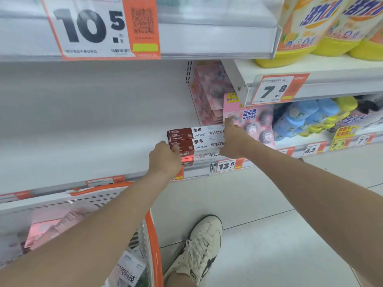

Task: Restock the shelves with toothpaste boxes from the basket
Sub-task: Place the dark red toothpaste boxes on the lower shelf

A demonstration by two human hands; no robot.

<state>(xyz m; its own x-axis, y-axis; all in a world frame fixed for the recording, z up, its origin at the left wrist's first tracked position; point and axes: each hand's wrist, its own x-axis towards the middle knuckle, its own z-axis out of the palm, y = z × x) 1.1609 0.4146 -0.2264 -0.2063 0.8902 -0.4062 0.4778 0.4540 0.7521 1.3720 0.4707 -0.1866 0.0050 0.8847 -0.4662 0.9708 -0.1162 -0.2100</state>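
A stack of three red-and-white toothpaste boxes [199, 141] lies lengthwise on the white lower shelf [83, 146], near its right end. My left hand [165, 160] grips the left end of the stack, fingers curled round the lower boxes. My right hand [234, 139] presses against the stack's right end, with the index finger raised along the pink packs beside it. The white basket with an orange rim [151, 230] sits at the lower left under my left arm, holding more boxes, some pink [45, 230] and one white [132, 268].
Pink toilet-cleaner packs [248, 119] stand right of the stack, with blue and yellow packs [306, 119] beyond. Yellow detergent pouches [323, 27] sit on the upper right shelf. Price tags line the shelf edges [228, 165]. My shoe [199, 245] rests on the tiled floor.
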